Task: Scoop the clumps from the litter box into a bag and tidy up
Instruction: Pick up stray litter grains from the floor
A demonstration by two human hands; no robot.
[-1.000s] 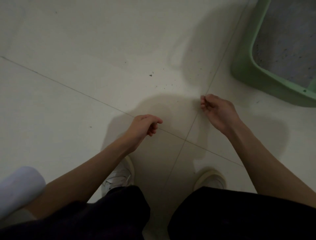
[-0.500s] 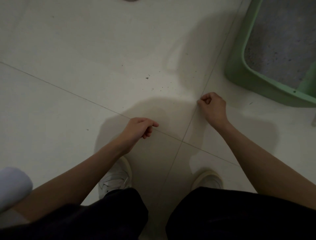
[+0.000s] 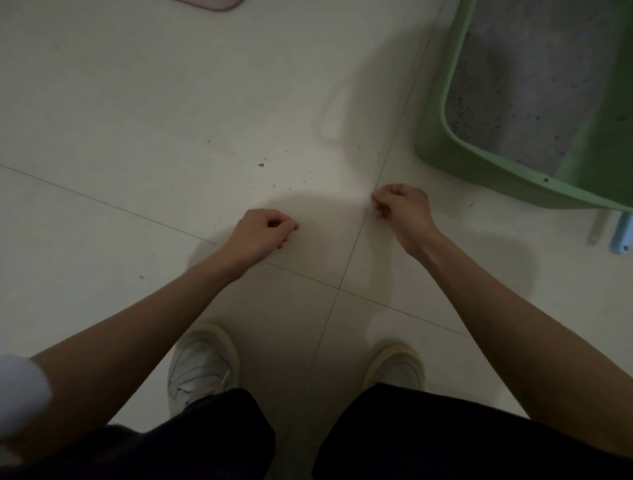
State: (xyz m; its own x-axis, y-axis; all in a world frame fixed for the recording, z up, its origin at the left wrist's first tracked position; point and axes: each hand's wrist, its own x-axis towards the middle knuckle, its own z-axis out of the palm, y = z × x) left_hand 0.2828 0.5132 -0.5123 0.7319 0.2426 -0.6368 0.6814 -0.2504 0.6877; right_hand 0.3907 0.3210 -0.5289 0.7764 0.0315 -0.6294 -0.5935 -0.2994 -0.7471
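A green litter box (image 3: 442, 144) stands on the floor at the upper right, with grey litter (image 3: 524, 85) inside. My left hand (image 3: 260, 233) hovers over the pale tiles at mid-frame, fingers curled shut with thumb and fingertips pinched. My right hand (image 3: 402, 205) is to its right, just left of the box's near corner, also curled into a pinch. I see nothing held in either hand. No bag is visible.
A blue object (image 3: 621, 236) and a pale handle-like piece (image 3: 597, 228) lie on the floor below the box's near wall. Dark litter grains (image 3: 262, 165) dot the tiles. A pink mat's edge (image 3: 212, 3) shows at the top. My white shoes (image 3: 202, 366) stand below.
Both hands stay pinched and have drawn slightly closer together. The view has shifted, so more of the litter box, the blue object and the pink mat show.
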